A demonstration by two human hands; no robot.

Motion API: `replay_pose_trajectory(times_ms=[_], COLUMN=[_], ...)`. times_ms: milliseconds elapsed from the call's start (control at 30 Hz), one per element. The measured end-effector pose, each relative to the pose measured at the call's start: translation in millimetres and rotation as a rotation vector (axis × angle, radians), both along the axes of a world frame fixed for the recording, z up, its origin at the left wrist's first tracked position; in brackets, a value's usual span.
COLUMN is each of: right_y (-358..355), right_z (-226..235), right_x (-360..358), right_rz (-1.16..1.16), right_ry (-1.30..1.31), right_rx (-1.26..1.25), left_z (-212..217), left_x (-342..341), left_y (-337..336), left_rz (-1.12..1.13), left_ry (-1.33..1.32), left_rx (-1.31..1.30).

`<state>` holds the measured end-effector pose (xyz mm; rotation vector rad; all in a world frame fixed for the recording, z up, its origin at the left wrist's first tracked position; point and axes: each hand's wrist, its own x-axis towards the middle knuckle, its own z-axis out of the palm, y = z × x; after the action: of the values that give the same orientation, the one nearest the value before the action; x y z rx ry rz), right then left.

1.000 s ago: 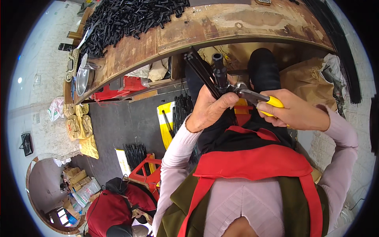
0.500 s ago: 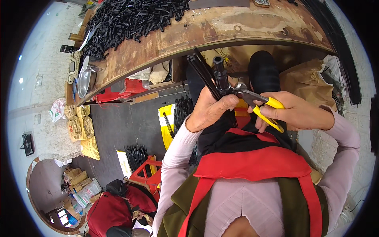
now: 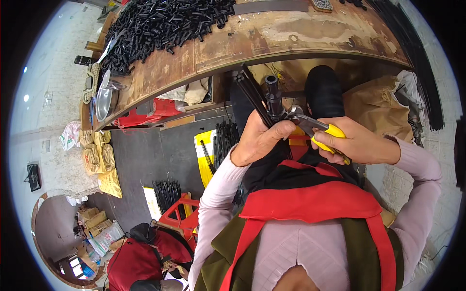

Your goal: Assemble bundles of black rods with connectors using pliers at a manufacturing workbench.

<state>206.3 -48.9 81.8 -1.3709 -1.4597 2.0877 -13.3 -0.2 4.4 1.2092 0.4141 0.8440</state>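
Note:
My left hand (image 3: pixel 262 138) is closed around a bundle of thin black rods (image 3: pixel 252 94) and a black tubular piece (image 3: pixel 274 97) with a round hollow end facing up. In my right hand (image 3: pixel 361 140) are pliers (image 3: pixel 308 121) with yellow handles, squeezed together in my fingers. The pliers' metal head meets the lower part of the tubular piece, right beside my left thumb. Whatever lies between the jaws is too small to make out. Both hands are above my lap, in front of the bench edge.
A worn wooden bench (image 3: pixel 301 36) spans the far side, with a heap of short black tubes (image 3: pixel 165 29) at its left. Long black rods (image 3: pixel 412 58) hang over its right end. A red stool (image 3: pixel 182 216) and a person in red (image 3: pixel 136 262) are at lower left.
My right hand has squeezed the yellow handles together; they were spread apart before. My left hand stays almost in place with the rods and the tubular piece.

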Motion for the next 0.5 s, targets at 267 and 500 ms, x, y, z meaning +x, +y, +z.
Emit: replay_pose_trajectory(times_ms=[267, 500], right_y=[19.7, 200.0], right_z=[-42.5, -69.7], right_x=[22.7, 153.2], right_rz=[-0.048, -0.271], right_ry=[-0.225, -0.855], right_rx=[0.843, 1.278], left_z=[-10.1, -27.5], left_x=[1.6, 18.5], left_y=[16.8, 55.4], left_rz=[0.169, 0.163], left_ry=[0.053, 0.012], left_rx=[-0.101, -0.172])
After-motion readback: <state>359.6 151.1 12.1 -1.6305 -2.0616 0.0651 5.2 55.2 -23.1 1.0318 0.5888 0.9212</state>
